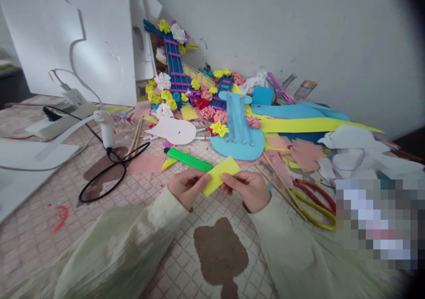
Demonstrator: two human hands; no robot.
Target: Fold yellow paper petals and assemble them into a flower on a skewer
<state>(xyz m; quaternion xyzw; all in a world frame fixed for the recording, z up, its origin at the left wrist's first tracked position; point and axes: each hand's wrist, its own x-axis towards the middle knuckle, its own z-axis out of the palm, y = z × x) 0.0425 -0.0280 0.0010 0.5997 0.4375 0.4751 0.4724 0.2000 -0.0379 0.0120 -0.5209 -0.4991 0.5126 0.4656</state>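
Observation:
Between both hands is a small yellow rectangle of paper (217,176), tilted above the table. My left hand (186,188) pinches its left end, thumb on top. My right hand (247,189) grips its right side the same way; the fingers beneath are partly hidden. Just behind my left hand lies a green utility knife (189,158) with a black end. Past the paper rests a light-blue guitar-shaped cutout (237,144) with strings, a yellow paper flower (219,129) at its left edge.
A white glue gun (106,130) stands at left with its black cable (102,170) looped. Red- and yellow-handled scissors (314,201) lie right, beside wooden sticks (279,188). Pink paper squares (305,153), white crumpled paper (352,144) and crepe flowers (202,103) crowd the back. A white board (106,60) leans at the wall.

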